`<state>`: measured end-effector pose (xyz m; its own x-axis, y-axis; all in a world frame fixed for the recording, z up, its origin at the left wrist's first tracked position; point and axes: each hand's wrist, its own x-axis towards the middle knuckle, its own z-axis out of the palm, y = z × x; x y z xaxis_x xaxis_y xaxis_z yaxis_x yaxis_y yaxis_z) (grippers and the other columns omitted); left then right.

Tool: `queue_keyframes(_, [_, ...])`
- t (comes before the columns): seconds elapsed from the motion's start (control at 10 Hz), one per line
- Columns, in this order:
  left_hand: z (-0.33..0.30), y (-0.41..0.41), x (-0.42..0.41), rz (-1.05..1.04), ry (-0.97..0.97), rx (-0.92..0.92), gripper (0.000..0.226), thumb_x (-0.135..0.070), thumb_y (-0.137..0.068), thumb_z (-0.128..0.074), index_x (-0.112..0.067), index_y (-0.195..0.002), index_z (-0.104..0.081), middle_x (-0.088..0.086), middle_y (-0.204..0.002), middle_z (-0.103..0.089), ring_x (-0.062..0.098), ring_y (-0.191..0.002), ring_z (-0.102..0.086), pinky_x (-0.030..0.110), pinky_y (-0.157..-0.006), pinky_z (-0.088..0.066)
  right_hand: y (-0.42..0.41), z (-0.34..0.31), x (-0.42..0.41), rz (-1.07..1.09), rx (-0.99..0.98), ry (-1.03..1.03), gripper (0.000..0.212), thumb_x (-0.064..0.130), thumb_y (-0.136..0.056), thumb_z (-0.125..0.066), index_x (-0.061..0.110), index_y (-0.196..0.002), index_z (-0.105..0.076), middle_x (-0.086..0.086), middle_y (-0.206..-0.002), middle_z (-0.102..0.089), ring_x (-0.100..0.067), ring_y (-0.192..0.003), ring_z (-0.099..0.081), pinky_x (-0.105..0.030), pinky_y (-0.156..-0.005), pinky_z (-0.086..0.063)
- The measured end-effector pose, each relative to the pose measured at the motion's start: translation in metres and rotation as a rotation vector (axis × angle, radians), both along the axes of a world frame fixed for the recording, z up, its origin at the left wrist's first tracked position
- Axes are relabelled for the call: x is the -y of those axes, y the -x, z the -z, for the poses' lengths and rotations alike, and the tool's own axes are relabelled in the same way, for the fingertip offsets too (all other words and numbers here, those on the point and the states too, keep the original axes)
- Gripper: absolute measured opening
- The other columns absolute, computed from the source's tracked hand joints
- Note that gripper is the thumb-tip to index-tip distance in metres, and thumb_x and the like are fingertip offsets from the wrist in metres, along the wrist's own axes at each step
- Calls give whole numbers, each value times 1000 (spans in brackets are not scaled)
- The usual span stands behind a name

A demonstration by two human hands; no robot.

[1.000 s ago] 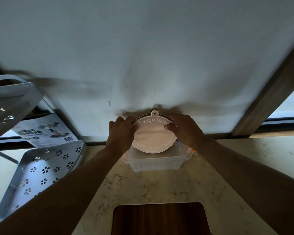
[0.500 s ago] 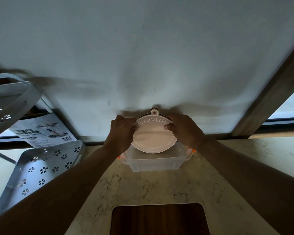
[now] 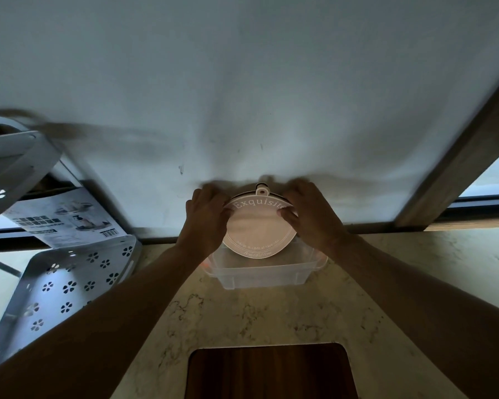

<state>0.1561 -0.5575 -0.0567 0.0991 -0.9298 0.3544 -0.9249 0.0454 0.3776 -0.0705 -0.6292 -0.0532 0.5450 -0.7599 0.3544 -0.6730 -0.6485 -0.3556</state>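
Note:
A round pale-pink disc (image 3: 258,228) with the word "Exquisite" and a small tab at its top stands upright above a clear plastic container (image 3: 260,273) on the marble counter, close to the white wall. My left hand (image 3: 206,221) grips the disc's left edge. My right hand (image 3: 310,216) grips its right edge, thumb on the front face. The disc's lower rim sits inside or just over the container's opening; I cannot tell which.
A white perforated metal rack (image 3: 61,280) leans at the left with a printed leaflet (image 3: 61,220) behind it. A dark wooden board (image 3: 271,372) lies in a cut-out at the counter's near edge. A wooden frame post (image 3: 455,174) and a window stand at the right.
Both hands keep their hold on the disc. The disc and hands have barely shifted, a touch higher against the wall.

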Motion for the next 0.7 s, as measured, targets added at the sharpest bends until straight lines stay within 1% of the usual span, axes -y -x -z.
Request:
queue_keyframes(0.1, [-1, 1, -3, 2, 16, -7, 18, -16, -88, -64, -12, -105, -63, 12, -112, -59, 33, -104, -51, 44, -86, -40, -1, 0, -1, 14, 15, -3, 27, 13, -84, -72, 4, -109, -68, -16, -113, -62, -35, -109, -54, -39, -93, -45])
queue_keyframes(0.2, [-2, 2, -3, 1, 12, 1, 20, -15, -84, -67, -11, -104, -64, 11, -109, -61, 34, -103, -52, 44, -85, -39, -2, -2, -1, 19, 28, 3, 31, 12, -84, -71, 7, -114, -68, -15, -112, -63, -33, -109, -55, -37, -92, -46])
queue_keyframes(0.3, [-4, 4, -2, -22, -10, 43, 24, -17, -81, -67, -12, -104, -64, 10, -109, -62, 34, -104, -53, 46, -85, -39, -5, -7, 0, 26, 25, -7, 30, 10, -80, -71, 7, -110, -68, -13, -112, -63, -32, -110, -55, -41, -93, -49])
queue_keyframes(0.4, [-6, 7, -3, -25, -35, 65, 26, -19, -81, -66, -14, -106, -62, 9, -111, -61, 32, -104, -52, 46, -86, -40, -6, -9, -1, 25, 4, -8, 30, 10, -78, -71, 7, -107, -68, -13, -112, -62, -33, -110, -55, -44, -92, -50])
queue_keyframes(0.6, [-22, 9, -11, -18, -70, 76, 43, -25, -83, -66, -14, -124, -56, 9, -125, -56, 31, -114, -50, 45, -92, -37, -2, -28, -13, 44, -41, -81, 41, 21, -80, -74, 7, -116, -62, -12, -121, -55, -31, -109, -55, -44, -91, -49])
queue_keyframes(0.7, [-34, 10, -23, -21, -126, 119, 54, -29, -87, -64, -13, -136, -48, 13, -134, -53, 33, -122, -49, 46, -101, -36, 4, -41, -27, 62, -132, -149, 58, 28, -83, -73, 6, -131, -50, -15, -135, -47, -35, -119, -51, -44, -99, -44])
